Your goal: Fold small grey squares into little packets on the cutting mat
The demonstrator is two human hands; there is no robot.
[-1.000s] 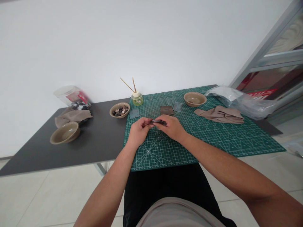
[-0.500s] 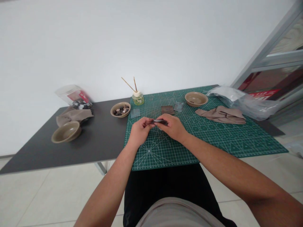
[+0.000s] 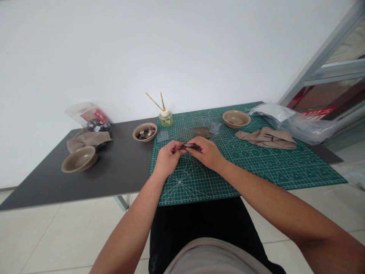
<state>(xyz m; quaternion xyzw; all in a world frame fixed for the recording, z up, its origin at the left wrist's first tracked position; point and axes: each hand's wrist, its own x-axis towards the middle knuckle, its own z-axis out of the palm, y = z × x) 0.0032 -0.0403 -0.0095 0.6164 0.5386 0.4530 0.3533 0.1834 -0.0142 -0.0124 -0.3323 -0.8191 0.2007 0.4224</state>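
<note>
My left hand (image 3: 169, 158) and my right hand (image 3: 207, 153) meet above the green cutting mat (image 3: 216, 182), both closed in a pinch. My right fingers grip a thin dark grey folded sheet (image 3: 193, 146), seen almost edge-on, perhaps sandpaper. Its near end meets my left thumb and fingertips, which are pressed together; whatever small thing lies between them is hidden. Just beyond my hands are a brown square sheet (image 3: 201, 132) and a grey square sheet (image 3: 215, 128). Another grey square (image 3: 163, 136) rests at the mat's left edge.
A bowl of dark and pale small stones (image 3: 145, 132) stands left of the mat, near a reed diffuser (image 3: 165, 117). Another bowl (image 3: 236, 119) and a brown cloth (image 3: 268, 138) lie right, beside clear plastic (image 3: 296, 121). Far left are a bowl (image 3: 80, 160), cloth (image 3: 88, 140) and bag (image 3: 91, 115).
Both hands keep nearly the same place and grip. Only a very slight shift of the fingers and of the whole view shows.
</note>
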